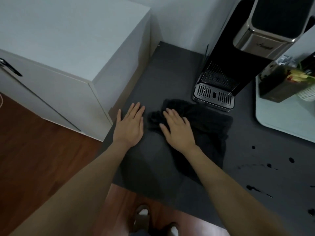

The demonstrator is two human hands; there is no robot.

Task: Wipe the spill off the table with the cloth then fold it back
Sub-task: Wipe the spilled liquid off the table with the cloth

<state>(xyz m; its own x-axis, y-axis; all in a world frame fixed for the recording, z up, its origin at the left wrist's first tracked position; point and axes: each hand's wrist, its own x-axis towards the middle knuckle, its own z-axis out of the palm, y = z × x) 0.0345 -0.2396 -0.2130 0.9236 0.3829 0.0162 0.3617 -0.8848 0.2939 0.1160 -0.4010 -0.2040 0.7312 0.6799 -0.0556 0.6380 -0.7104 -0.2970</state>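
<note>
A dark cloth [209,126] lies rumpled on the dark grey table [167,68], in front of the coffee machine. My right hand [177,128] rests flat on the cloth's left part, fingers spread and pointing away from me. My left hand [130,124] lies flat on the bare table just left of the cloth, near the table's left edge, holding nothing. Black spill drops [255,189] and a faint smeared streak [252,166] sit on the table to the right, apart from the cloth.
A black and silver coffee machine [226,72] stands behind the cloth. A pale tray [272,120] with a dark box of items sits at the right. A white cabinet [68,48] stands left of the table. Wooden floor and my feet show below.
</note>
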